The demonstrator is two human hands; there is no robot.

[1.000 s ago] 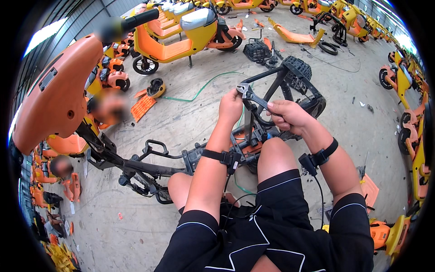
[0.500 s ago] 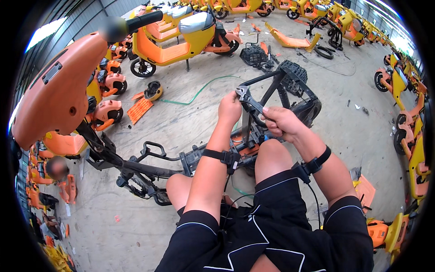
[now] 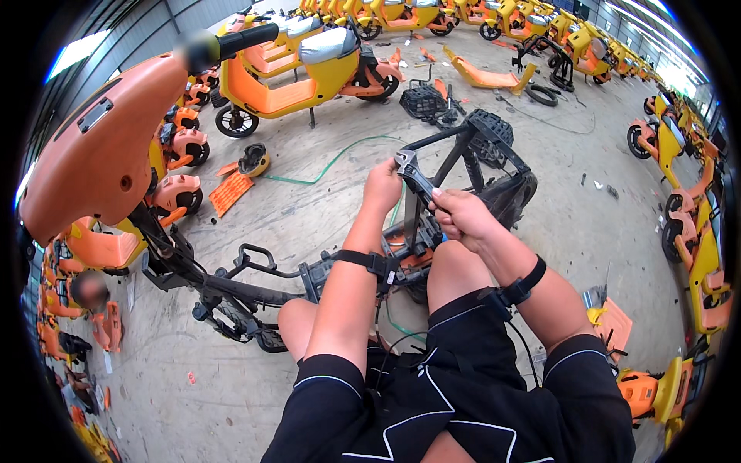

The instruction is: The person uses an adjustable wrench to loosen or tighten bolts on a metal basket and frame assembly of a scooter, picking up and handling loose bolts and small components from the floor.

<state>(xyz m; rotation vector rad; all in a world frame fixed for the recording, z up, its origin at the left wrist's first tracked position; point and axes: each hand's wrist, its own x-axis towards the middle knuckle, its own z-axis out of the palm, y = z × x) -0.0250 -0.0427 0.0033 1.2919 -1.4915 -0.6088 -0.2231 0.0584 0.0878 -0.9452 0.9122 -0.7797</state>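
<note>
An adjustable wrench (image 3: 414, 176) slants down to the right at the upper tube of a black scooter frame (image 3: 459, 139). My left hand (image 3: 382, 185) is closed around the wrench head, partly hidden behind its own knuckles. My right hand (image 3: 461, 216) grips the end of the handle, thumb on top. The frame's low middle section (image 3: 316, 278), with dark fittings and an orange part, lies across my knees' far side. An orange front cover (image 3: 100, 147) with a handlebar grip (image 3: 247, 38) rises at the upper left.
Rows of yellow and orange scooters (image 3: 301, 96) line both sides and the back. Loose orange panels (image 3: 230, 193), a yellow helmet (image 3: 255, 160), tyres (image 3: 542, 94), black parts (image 3: 421, 104) and a green strap (image 3: 309, 177) lie on the concrete floor (image 3: 177, 370). Another person (image 3: 81, 382) is low at the left edge.
My right hand has moved left and slightly down, swinging the wrench handle to a steeper angle, while my left hand stays at its head. The surroundings have shifted slightly left in the picture.
</note>
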